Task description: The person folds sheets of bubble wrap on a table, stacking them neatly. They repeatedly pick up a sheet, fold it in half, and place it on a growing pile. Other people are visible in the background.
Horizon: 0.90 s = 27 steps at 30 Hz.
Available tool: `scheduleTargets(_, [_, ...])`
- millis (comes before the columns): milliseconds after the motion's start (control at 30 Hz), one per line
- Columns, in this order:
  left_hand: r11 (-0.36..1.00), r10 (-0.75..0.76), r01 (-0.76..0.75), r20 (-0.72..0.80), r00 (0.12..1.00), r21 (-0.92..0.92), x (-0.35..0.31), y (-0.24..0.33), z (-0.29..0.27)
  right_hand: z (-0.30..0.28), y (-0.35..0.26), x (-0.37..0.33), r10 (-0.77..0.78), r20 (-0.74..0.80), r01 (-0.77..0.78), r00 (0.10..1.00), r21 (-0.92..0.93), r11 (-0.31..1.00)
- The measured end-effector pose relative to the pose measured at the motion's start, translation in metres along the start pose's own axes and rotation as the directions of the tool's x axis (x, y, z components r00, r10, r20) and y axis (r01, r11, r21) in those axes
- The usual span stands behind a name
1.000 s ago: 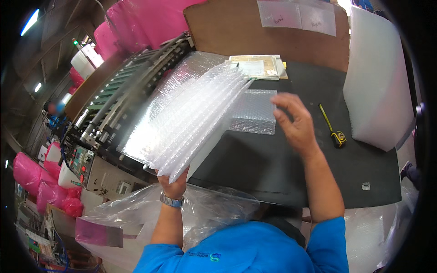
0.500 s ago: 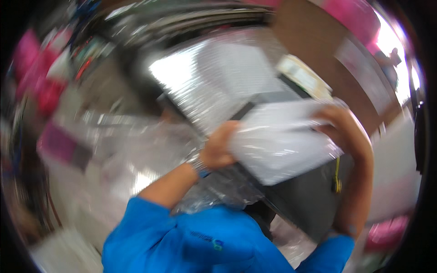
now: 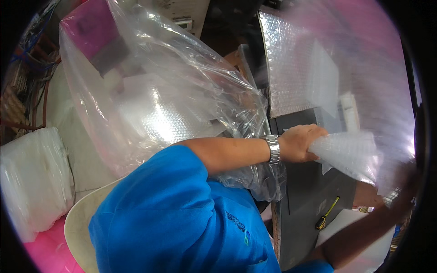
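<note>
The person's left hand (image 3: 302,143) is clenched around a bunched end of a bubble-wrap sheet (image 3: 348,154), its fingers fully curled on it, held above the dark bench (image 3: 309,200) near its left edge. The right hand (image 3: 400,195) is a blur at the far end of the sheet; its grip cannot be made out. The sheet looks gathered but not yet put away: the big clear plastic bag (image 3: 159,91), left of the bench, gapes beside it.

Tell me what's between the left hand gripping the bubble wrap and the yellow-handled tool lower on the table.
In the head view, only bare dark table lies between the left hand, gripping the bubble wrap, and the yellow-handled tool.
</note>
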<state>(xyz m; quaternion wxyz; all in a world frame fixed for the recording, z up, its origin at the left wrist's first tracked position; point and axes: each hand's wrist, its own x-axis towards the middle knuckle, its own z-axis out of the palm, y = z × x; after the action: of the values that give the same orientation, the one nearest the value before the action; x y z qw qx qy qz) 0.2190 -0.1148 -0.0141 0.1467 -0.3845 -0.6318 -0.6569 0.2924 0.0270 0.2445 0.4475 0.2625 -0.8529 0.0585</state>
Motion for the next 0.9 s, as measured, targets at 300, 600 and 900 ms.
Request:
scheduleTargets(300, [0.991, 0.106, -0.1, -0.061, 0.993, 0.088, 0.008, -0.019, -0.008, 0.167, -0.164, -0.004, -0.138, 0.555, -0.244, 0.82, 0.558, 0.794])
scheduleTargets(600, [0.669, -0.625, 0.564, 0.044, 0.779, -0.484, 0.037, -0.028, -0.037, 0.089, -0.066, -0.075, 0.149, 0.278, -0.301, 0.949, 0.663, 0.685])
scheduleTargets(900, [0.053, -0.663, 0.498, 0.342, 0.666, -0.865, 0.1, -0.032, -0.027, 0.07, 0.03, -0.225, 0.916, 0.193, -0.791, 0.352, 0.584, 0.181])
